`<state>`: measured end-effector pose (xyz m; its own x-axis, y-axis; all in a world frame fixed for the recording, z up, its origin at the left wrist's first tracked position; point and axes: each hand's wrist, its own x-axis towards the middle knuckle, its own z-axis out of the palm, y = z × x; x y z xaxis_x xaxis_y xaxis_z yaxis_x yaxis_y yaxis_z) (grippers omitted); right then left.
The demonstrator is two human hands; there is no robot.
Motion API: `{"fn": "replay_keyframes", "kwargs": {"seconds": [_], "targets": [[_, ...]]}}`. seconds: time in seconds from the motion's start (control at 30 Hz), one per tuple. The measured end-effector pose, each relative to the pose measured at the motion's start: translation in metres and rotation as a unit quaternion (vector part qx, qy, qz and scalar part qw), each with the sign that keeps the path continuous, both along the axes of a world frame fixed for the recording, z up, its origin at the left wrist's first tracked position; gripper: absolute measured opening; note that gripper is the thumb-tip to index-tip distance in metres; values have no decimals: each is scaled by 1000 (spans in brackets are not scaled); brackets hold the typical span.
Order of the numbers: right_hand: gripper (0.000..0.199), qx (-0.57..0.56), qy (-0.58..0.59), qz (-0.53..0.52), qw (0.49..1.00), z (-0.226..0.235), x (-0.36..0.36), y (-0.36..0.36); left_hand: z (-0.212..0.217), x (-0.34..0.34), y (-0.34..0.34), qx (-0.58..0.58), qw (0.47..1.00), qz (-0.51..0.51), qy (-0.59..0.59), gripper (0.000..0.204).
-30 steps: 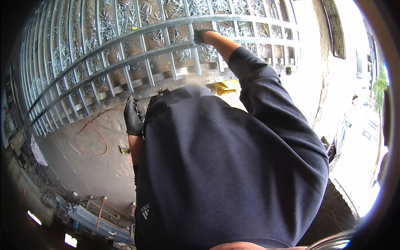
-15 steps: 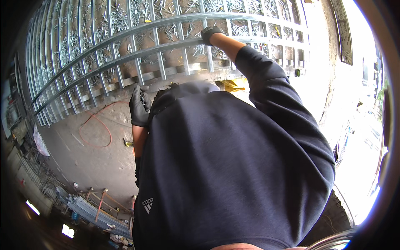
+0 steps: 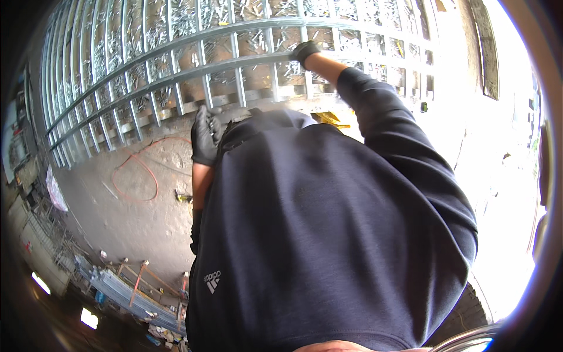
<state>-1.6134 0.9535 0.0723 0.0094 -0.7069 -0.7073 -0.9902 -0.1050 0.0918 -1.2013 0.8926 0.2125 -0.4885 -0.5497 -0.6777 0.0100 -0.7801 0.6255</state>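
A silver metal fence panel (image 3: 252, 60), made of long rails crossed by several upright slats, spreads across the top of the view. My right hand (image 3: 305, 53), in a dark glove, is at the nearer rail where a slat crosses it. Its fingers are curled, and whatever lies under them is hidden. Lower and to the left, close to my body, my left hand (image 3: 204, 136) in a black glove is half closed. Small shiny metal pieces (image 3: 214, 130), too small to name surely, show against its fingers.
Many loose metal pieces (image 3: 252, 41) are strewn beneath the panel. A reddish hose (image 3: 157, 186) loops over the floor near a small yellow-black tool (image 3: 183, 196). Long metal sections (image 3: 138, 293) are stacked at lower left. Something yellow (image 3: 332, 119) lies below the panel.
The panel and both hands appear slightly farther right in the view, as the view has shifted. My right hand stays at about the same rail crossing; my left hand keeps its half-closed shape.
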Motion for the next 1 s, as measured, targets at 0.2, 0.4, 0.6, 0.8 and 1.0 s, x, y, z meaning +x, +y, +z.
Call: {"fn": "replay_keyframes", "kwargs": {"seconds": [0.2,0.4,0.6,0.8,1.0], "targets": [[51,-98,-131,-294,942,41,19,-11,-7,-1,-2,22,998,-24,50,71],[25,-179,-700,-117,681,81,184,-2,-51,-2,-1,-77,996,-53,11,83],[32,-103,-443,-173,874,80,243,2,-80,-6,-4,110,979,-38,168,60],[53,-285,-457,-65,840,47,216,24,-45,-7,9,-55,990,-125,44,40],[40,-267,-577,-244,732,64,227,32,-21,4,3,115,982,-111,100,23]]}}
